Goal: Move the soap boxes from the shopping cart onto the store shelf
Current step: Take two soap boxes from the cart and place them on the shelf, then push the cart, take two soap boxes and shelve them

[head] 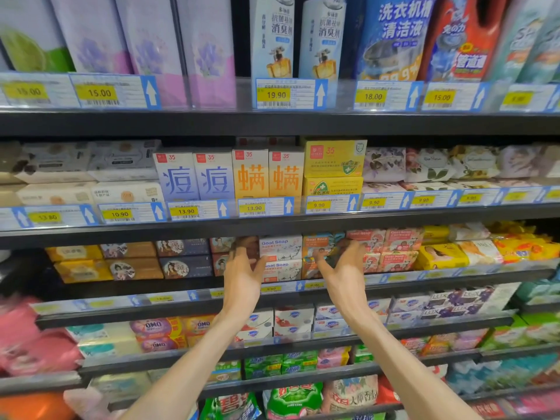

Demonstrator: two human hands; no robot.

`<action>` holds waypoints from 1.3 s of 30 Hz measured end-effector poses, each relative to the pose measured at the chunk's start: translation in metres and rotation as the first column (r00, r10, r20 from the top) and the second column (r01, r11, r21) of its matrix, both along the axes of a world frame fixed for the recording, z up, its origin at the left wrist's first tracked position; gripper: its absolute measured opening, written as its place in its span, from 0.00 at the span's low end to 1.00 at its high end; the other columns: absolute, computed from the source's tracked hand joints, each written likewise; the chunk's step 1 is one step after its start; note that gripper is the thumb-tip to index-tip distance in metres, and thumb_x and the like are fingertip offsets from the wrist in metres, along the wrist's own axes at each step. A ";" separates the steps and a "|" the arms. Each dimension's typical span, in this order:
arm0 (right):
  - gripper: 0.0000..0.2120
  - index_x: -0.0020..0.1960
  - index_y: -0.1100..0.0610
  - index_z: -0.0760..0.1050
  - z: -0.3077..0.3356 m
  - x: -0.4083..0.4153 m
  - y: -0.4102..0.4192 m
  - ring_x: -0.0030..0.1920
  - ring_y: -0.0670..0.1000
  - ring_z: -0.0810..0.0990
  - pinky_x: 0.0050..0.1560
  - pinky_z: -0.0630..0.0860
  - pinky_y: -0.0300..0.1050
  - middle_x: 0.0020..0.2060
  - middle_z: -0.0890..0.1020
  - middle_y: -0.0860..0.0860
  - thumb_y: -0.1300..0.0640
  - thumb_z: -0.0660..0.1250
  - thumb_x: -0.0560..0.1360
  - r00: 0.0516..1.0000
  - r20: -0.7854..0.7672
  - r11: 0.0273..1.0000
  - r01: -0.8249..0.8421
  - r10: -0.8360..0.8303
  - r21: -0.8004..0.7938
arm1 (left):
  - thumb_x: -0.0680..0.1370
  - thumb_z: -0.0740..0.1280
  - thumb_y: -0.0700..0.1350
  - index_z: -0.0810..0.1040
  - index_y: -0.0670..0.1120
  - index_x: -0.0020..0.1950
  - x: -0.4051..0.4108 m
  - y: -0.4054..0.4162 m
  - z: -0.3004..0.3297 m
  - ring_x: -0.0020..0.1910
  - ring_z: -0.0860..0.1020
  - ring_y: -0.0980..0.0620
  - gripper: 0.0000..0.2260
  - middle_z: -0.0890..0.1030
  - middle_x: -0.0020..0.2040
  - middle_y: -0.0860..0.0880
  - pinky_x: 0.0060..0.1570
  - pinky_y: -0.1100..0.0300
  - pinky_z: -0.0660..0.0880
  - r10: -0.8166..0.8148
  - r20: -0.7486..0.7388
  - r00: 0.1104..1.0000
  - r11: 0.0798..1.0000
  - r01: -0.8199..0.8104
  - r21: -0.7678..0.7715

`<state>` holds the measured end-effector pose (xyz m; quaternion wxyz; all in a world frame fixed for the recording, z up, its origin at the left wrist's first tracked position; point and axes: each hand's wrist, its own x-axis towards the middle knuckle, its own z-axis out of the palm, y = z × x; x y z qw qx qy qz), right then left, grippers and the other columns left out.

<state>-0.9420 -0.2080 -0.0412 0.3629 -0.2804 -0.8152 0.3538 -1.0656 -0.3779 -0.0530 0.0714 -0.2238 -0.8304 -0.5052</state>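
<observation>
Both hands reach to the shelf (303,294), fingers spread wide and holding nothing: left hand (242,277) and right hand (344,272) flank two stacked white soap boxes (280,259).

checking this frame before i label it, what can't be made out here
Head view only:
- Shopping cart: not in frame.
- White Goat Soap boxes: partly covered by the bare left hand and right hand; contact unclear.
- Pink packs, lower left: motion-blurred.
- Yellow price tags under the hands: unreadable.
</observation>
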 end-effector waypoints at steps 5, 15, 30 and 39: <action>0.15 0.58 0.52 0.72 0.005 0.005 -0.008 0.46 0.50 0.77 0.43 0.79 0.48 0.52 0.74 0.47 0.43 0.65 0.79 0.971 0.185 0.942 -0.199 0.151 0.272 | 0.79 0.69 0.52 0.74 0.48 0.67 0.009 -0.019 0.004 0.54 0.81 0.52 0.18 0.78 0.62 0.50 0.55 0.51 0.80 0.015 -0.100 0.995 1.000 -0.016 -0.010; 0.21 0.70 0.49 0.70 0.012 -0.025 -0.071 0.64 0.49 0.77 0.57 0.78 0.48 0.65 0.78 0.47 0.43 0.63 0.80 0.637 0.471 0.441 -0.767 0.611 0.466 | 0.81 0.67 0.48 0.75 0.51 0.67 0.072 -0.129 0.004 0.66 0.72 0.53 0.15 0.76 0.63 0.54 0.66 0.54 0.72 0.187 -0.355 0.916 0.921 -0.289 -0.261; 0.27 0.69 0.54 0.73 -0.007 -0.042 -0.381 0.63 0.57 0.78 0.61 0.76 0.54 0.63 0.79 0.53 0.39 0.61 0.77 0.061 0.562 -0.197 -0.901 0.825 0.387 | 0.79 0.69 0.50 0.76 0.46 0.67 0.222 -0.423 -0.034 0.65 0.75 0.48 0.18 0.79 0.63 0.50 0.66 0.54 0.71 0.647 -0.366 0.669 0.522 -0.738 -0.428; 0.25 0.70 0.48 0.69 -0.020 -0.030 -0.614 0.60 0.53 0.78 0.57 0.77 0.52 0.61 0.78 0.48 0.37 0.61 0.77 -0.086 0.616 -0.412 -0.814 0.783 0.410 | 0.81 0.64 0.56 0.73 0.47 0.71 0.282 -0.627 -0.046 0.66 0.74 0.48 0.22 0.77 0.66 0.50 0.67 0.52 0.71 0.757 -0.344 0.556 0.356 -0.792 -0.497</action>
